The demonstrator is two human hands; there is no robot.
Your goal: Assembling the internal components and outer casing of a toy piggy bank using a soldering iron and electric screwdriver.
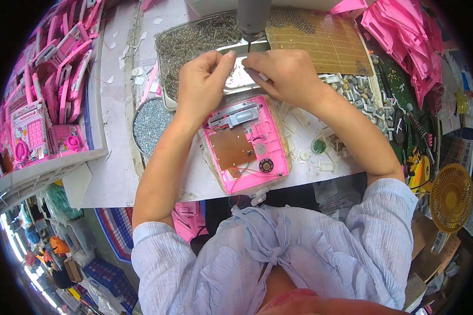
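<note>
My left hand (202, 79) is above the metal tray (169, 101), thumb pressed to curled fingers; whatever is inside the pinch is hidden. Across from it, my right hand (286, 73) has its fingertips pinched beside the bit of a hanging power screwdriver (252, 21); I cannot make out a part between them. Just below both hands lies a pink plastic panel (276, 139), open side up. On the panel are a brown circuit board (231, 147), a grey metal mechanism (236, 116), a small round speaker (266, 166) and thin wires.
Small screws (194, 44) heap in the tray, beside a brown ridged board (320, 39). A round dish (151, 126) of tiny metal pieces sits left. Small grey and white parts (355, 97) lie right. Pink panels fill a crate (47, 178) left and pile up (404, 42) far right.
</note>
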